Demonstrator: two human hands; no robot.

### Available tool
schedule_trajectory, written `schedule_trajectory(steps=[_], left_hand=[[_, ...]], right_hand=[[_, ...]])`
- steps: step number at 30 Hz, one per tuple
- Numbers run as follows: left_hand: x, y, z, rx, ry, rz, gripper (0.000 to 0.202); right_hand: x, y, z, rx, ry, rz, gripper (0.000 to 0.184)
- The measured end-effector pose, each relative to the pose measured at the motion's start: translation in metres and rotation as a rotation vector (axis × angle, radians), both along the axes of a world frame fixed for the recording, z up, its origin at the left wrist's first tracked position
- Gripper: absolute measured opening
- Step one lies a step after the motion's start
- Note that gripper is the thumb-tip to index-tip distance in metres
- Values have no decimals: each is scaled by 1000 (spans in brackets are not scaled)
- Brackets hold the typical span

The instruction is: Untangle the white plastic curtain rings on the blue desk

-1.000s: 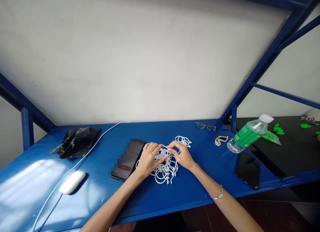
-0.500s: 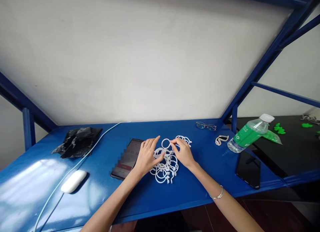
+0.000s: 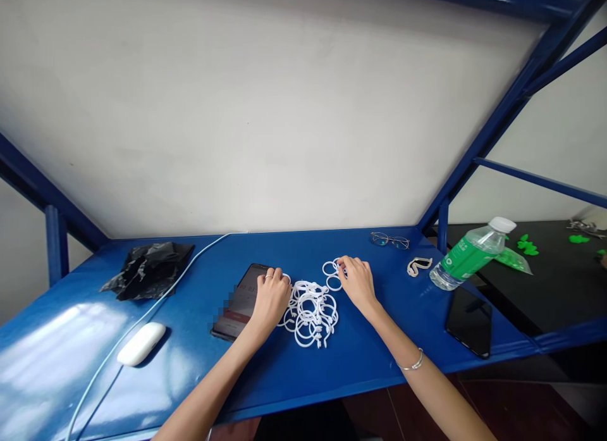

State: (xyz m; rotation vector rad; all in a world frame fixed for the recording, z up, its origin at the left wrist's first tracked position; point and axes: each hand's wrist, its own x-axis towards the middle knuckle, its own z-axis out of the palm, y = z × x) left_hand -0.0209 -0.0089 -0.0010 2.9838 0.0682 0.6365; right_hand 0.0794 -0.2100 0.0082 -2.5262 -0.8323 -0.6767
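Observed at lower centre of frame: right hand (image 3: pixel 359 283), fingers apparently pinching a white ring (image 3: pixel 324 269) just beyond the ring pile (image 3: pixel 310 318). Left hand (image 3: pixel 272 297), fingers curled beside the pile; grip not determinable. Step judged: separating rings. Next move calls for clean release.

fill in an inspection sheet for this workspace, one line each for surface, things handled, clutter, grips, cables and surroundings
Surface: blue table, glossy, light reflected at left.
Things handled: pile of white rings mid-table; smaller ring group behind it, toward the right.
Clutter: lit phone left of the pile; dark phone, water bottle, small cream item and glasses at right; white case and crumpled black bag at left.
Grips: left grip between lit phone and pile; right grip at the smaller group; holds unclear.
Cables: one pale cable crossing the table's left side.
Surroundings: pale wall; blue frame; black table with green pieces at right.
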Motion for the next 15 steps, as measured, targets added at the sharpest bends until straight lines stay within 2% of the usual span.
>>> schedule_trajectory(steps=[4, 9, 15], left_hand=[[1, 0, -2, -78, 18, -13, 20], [1, 0, -2, -100, 94, -28, 16], [1, -3, -1, -91, 157, -46, 9]], right_hand=[[-1, 0, 0, 16, -7, 24, 15], [-4, 3, 4, 16, 69, 41, 12], [-9, 8, 6, 49, 129, 204, 14]])
